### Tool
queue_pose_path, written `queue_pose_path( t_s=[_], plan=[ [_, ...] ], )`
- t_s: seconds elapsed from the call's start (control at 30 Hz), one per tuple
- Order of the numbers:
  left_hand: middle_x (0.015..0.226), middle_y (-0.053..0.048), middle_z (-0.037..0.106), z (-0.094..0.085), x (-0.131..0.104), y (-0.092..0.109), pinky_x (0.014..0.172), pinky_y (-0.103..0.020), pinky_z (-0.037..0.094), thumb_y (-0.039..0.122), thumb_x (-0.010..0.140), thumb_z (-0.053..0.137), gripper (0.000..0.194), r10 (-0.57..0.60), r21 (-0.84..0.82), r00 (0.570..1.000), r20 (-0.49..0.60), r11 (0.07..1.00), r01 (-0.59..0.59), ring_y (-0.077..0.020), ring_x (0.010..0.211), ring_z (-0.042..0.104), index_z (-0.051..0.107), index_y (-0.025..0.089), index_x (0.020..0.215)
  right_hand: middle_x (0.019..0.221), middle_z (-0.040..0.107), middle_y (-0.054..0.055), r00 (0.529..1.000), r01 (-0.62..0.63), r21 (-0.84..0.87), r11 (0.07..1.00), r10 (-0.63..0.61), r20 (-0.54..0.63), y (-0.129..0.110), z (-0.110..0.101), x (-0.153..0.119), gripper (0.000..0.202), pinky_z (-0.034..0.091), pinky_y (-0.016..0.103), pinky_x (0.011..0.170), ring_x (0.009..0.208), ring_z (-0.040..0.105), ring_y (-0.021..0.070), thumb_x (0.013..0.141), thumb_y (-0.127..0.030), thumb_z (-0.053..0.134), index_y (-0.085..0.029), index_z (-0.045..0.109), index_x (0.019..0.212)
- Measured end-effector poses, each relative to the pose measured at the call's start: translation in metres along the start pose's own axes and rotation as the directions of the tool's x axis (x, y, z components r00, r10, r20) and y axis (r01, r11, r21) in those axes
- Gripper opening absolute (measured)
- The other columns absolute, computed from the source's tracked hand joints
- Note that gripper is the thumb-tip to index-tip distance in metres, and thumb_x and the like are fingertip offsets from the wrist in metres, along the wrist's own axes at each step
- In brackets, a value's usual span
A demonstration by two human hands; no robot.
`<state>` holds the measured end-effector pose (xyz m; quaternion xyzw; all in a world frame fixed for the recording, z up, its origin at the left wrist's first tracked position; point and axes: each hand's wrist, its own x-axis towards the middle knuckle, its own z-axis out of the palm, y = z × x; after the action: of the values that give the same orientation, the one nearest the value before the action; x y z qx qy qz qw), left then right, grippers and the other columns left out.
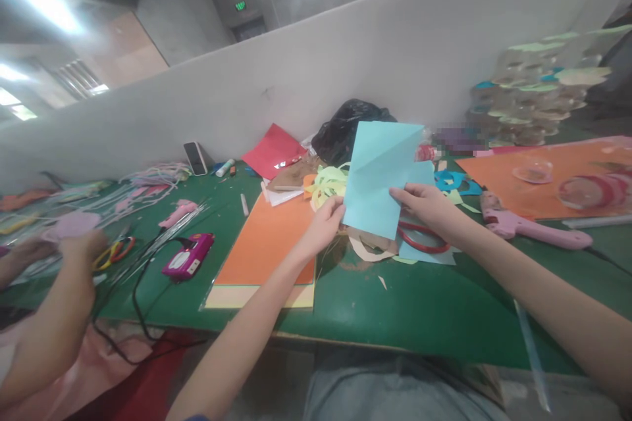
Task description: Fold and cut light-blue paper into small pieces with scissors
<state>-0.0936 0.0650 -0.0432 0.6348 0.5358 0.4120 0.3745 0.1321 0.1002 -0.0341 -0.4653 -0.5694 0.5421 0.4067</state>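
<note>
A light blue paper sheet [378, 177] is held up over the table between my two hands. My left hand [326, 223] pinches its lower left edge. My right hand [427, 207] grips its right side, thumb on the face of the sheet. Behind and below my right hand lie red-handled scissors [427, 247] on more light blue paper; their blades are hidden. Pale green paper strips [330, 184] are heaped just beyond my left hand. Orange sheets [269, 240] lie on the table to the left of the blue sheet.
On the green table [395, 316] are a pink glue gun [538, 227] at right, a magenta power strip [189, 256] and a phone [195, 158] at left. A black plastic bag [350, 125] sits by the partition. Another person's hand [81, 243] works at far left.
</note>
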Motion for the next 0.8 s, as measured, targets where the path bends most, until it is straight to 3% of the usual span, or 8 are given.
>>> queue_pose_path(
  t_s=[0.1,0.2,0.3,0.4,0.47,0.53,0.67,0.8],
  plan=[
    [0.091,-0.003,0.06,0.002,0.0,-0.003,0.071,-0.026,0.047,0.027,0.092,0.048,0.014,0.029,-0.005,0.999,-0.036,1.0,-0.03,-0.014,0.08,0.056,0.056,0.019,0.1,0.059,0.057,-0.002,0.985,0.112,-0.293,0.949,-0.144,-0.091,-0.004,-0.001,-0.004,0.037,0.048,0.03,0.061,0.06,0.057,0.0165,0.088,-0.048,0.059,-0.023,0.047,0.063],
    [0.101,-0.005,0.06,0.004,-0.003,-0.002,0.077,-0.027,0.048,0.028,0.088,0.058,0.021,0.09,0.019,0.983,-0.16,0.996,-0.088,-0.0152,0.091,0.057,0.056,0.019,0.106,0.056,0.046,-0.002,0.896,0.261,-0.589,0.765,-0.419,-0.148,-0.007,-0.006,-0.011,0.041,0.041,0.031,0.059,0.056,0.046,0.0156,0.092,-0.046,0.053,-0.024,0.036,0.061],
    [0.105,-0.006,0.059,0.006,-0.004,0.003,0.082,-0.028,0.049,0.034,0.084,0.066,0.032,0.136,-0.068,0.963,-0.234,0.985,-0.156,-0.0152,0.093,0.058,0.056,0.021,0.111,0.079,0.063,0.006,0.748,0.433,-0.694,0.575,-0.659,-0.08,-0.007,-0.011,-0.016,0.026,0.047,0.036,0.073,0.075,0.058,0.0213,0.097,-0.037,0.045,-0.025,0.057,0.077],
    [0.103,-0.006,0.062,0.005,-0.001,0.009,0.08,-0.029,0.052,0.049,0.081,0.069,0.041,0.063,-0.346,0.969,-0.24,0.927,-0.146,-0.0166,0.09,0.061,0.058,0.021,0.109,0.111,0.069,0.009,0.557,0.61,-0.697,0.377,-0.829,0.04,-0.006,-0.016,-0.017,0.028,0.047,0.046,0.096,0.107,0.06,0.0271,0.099,-0.025,0.042,-0.028,0.068,0.109],
    [0.1,-0.007,0.065,0.002,0.001,0.014,0.078,-0.03,0.053,0.062,0.08,0.064,0.048,-0.042,-0.543,0.981,-0.19,0.837,-0.069,-0.0177,0.088,0.064,0.06,0.02,0.105,0.119,0.069,0.008,0.439,0.682,-0.687,0.249,-0.892,0.112,-0.005,-0.018,-0.015,0.032,0.043,0.05,0.104,0.118,0.056,0.028,0.097,-0.019,0.046,-0.031,0.071,0.112],
    [0.101,-0.009,0.067,-0.003,0.002,0.018,0.077,-0.031,0.054,0.073,0.08,0.056,0.059,-0.116,-0.671,0.989,-0.091,0.741,0.025,-0.019,0.088,0.066,0.06,0.019,0.103,0.123,0.068,0.006,0.367,0.714,-0.68,0.166,-0.916,0.162,-0.004,-0.018,-0.012,0.032,0.042,0.052,0.107,0.123,0.052,0.0281,0.095,-0.015,0.05,-0.034,0.075,0.103],
    [0.096,-0.007,0.068,-0.005,-0.002,0.019,0.063,-0.027,0.052,0.067,0.073,0.069,0.06,-0.143,-0.664,0.987,0.08,0.731,0.159,-0.0146,0.072,0.065,0.06,0.02,0.108,0.134,0.06,0.003,0.355,0.754,-0.642,0.137,-0.908,0.224,-0.003,-0.016,-0.012,0.036,0.039,0.054,0.11,0.132,0.045,0.0291,0.095,-0.012,0.052,-0.035,0.078,0.087],
    [0.083,-0.002,0.069,0.004,-0.007,0.015,0.057,-0.023,0.047,0.047,0.067,0.083,0.058,-0.102,-0.536,0.982,0.16,0.826,0.174,-0.0103,0.061,0.061,0.062,0.019,0.113,0.144,0.049,0.004,0.447,0.792,-0.551,0.263,-0.864,0.231,0.0,-0.011,-0.014,0.029,0.039,0.054,0.111,0.136,0.043,0.0288,0.096,-0.018,0.052,-0.035,0.076,0.1]
  ],
)
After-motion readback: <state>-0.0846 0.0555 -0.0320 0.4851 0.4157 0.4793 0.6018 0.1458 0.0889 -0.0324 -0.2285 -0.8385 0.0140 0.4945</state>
